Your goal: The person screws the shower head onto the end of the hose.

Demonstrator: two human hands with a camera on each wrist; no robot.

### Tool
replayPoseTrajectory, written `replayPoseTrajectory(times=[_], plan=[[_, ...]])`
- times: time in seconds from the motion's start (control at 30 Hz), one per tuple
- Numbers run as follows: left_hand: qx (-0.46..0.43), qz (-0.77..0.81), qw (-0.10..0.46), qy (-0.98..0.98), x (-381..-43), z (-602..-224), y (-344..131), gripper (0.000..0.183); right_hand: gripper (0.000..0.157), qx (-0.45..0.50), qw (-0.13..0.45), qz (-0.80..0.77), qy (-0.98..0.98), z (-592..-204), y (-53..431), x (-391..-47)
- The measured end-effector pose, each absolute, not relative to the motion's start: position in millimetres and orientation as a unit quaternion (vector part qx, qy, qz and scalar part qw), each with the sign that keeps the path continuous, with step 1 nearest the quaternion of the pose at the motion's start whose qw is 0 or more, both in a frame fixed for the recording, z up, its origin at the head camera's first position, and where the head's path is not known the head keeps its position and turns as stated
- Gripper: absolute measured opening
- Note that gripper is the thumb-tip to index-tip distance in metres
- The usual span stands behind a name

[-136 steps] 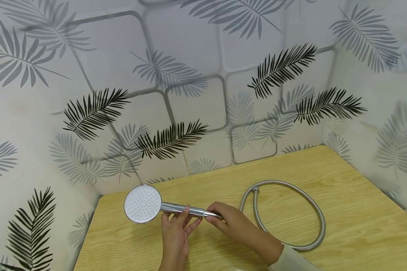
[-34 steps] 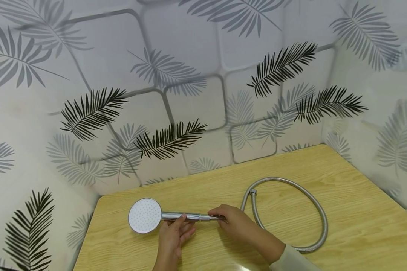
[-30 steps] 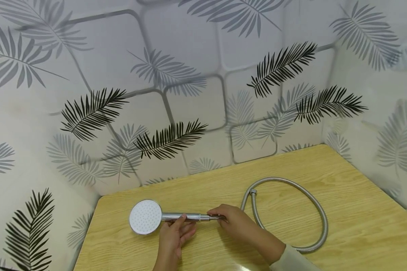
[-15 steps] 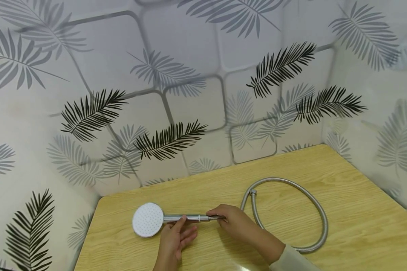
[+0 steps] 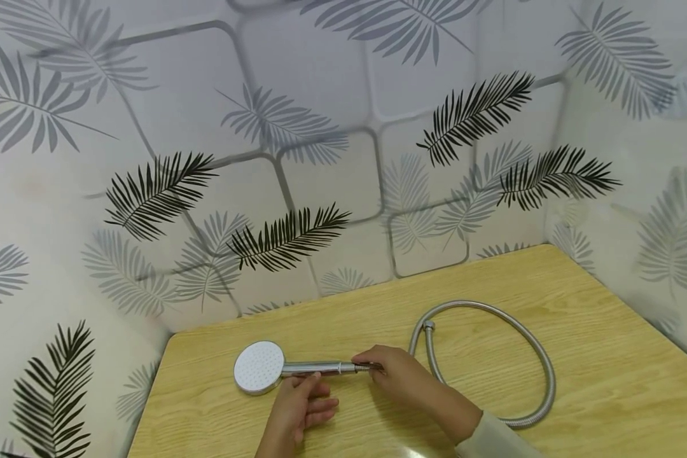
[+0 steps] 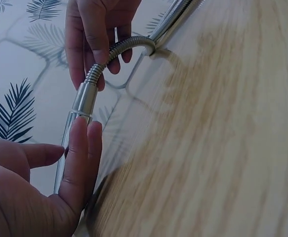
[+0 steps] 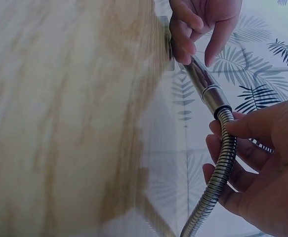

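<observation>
A chrome handheld shower head (image 5: 259, 367) with a round white spray face lies across the left part of the table, its handle pointing right. A ribbed metal shower hose (image 7: 223, 163) is joined to the handle's end. My right hand (image 5: 403, 381) pinches this hose just behind the connector, thumb against fingers in the right wrist view. My left hand (image 5: 300, 407) is just below the handle, its thumb tip at the handle's lower edge and the other fingers loosely extended. In the left wrist view those fingers (image 6: 77, 163) are nearly straight beside the handle and not wrapped round it.
The hose's loop (image 5: 541, 356) lies on the wooden table (image 5: 595, 356) to the right, its free end with a metal nut (image 5: 429, 325) inside the loop. Leaf-patterned walls (image 5: 332, 191) stand behind and at both sides of the table.
The hose end and handle were gripped together by both hands earlier. The right hand moved back onto the hose; the shower head came lower and rightward, and the left hand's grip loosened.
</observation>
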State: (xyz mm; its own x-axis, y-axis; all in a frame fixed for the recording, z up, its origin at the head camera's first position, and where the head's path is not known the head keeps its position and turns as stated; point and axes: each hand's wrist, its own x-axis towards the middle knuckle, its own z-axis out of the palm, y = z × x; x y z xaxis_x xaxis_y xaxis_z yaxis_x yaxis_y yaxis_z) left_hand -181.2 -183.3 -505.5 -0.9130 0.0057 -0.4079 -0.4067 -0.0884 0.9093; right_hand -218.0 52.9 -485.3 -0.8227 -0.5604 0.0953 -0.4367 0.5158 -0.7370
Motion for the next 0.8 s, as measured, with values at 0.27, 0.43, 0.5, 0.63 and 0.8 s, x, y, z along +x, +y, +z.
replayPoseTrajectory(times=[0.27,0.43,0.5,0.63,0.8], plan=[[-0.125,0.715,0.141,0.673,-178.9,-500.1,-179.5,0.033,0.034,-0.285,0.081,-0.388,0.873,-488.4,51.2,-219.9],[-0.099,0.707,0.086,0.695,-179.4,-495.1,-173.1,0.031,0.033,-0.289,0.076,-0.371,0.879,-491.1,48.4,-221.5],[-0.092,0.69,0.06,0.715,-180.0,-494.6,-170.5,0.032,0.031,-0.291,0.07,-0.36,0.884,-491.9,46.8,-222.3],[-0.083,0.637,0.014,0.766,-181.1,-495.2,-166.7,0.03,0.026,-0.297,0.048,-0.322,0.898,-493.0,44.2,-223.5],[-0.067,0.556,-0.025,0.828,-181.4,-497.6,-164.5,0.026,0.023,-0.298,0.019,-0.276,0.913,-492.1,42.7,-223.5]])
